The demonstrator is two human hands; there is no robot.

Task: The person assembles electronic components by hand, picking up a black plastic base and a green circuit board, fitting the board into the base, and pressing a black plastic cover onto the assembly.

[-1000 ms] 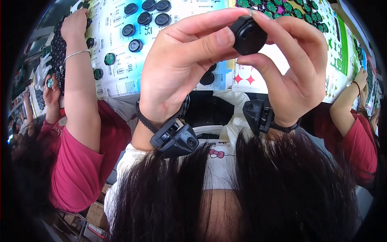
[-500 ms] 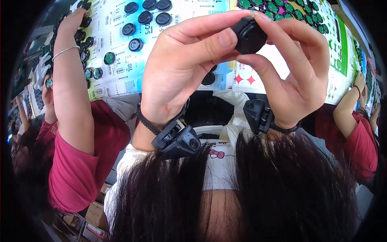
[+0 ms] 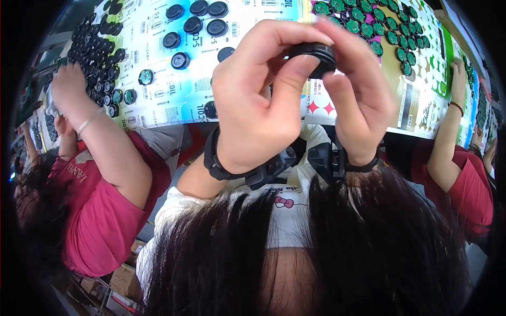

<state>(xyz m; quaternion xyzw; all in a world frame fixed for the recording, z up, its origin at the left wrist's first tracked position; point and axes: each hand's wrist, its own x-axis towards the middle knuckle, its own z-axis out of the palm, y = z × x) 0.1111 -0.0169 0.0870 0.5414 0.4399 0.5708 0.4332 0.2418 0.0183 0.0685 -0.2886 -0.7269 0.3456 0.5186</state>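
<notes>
Above the front part of the table I hold a round black plastic housing (image 3: 323,58), tilted nearly edge-on. My left hand (image 3: 258,95) is closed on its left side, with the thumb pressed along the front and the fingers curled behind. On the right edge, my right hand (image 3: 362,105) grips with thumb and fingers; its fingertips are slightly blurred. Part of the housing is hidden by my fingers. Beyond my left hand, several similar black round housings (image 3: 193,25) lie on the printed sheets. One round piece with a green circuit board (image 3: 145,77) sits left of them.
Round pieces with green circuit boards (image 3: 391,23) crowd the far right. A dense pile of black housings (image 3: 95,58) covers the far left. Co-workers in red sit on both sides, one co-worker's arm (image 3: 100,131) reaching over the left table edge. Printed sheets (image 3: 174,100) cover the table.
Both hands have turned the housing from face-on to nearly edge-on and lowered it slightly. My left wrist has moved right. The left co-worker's hand has come back toward the near edge.
</notes>
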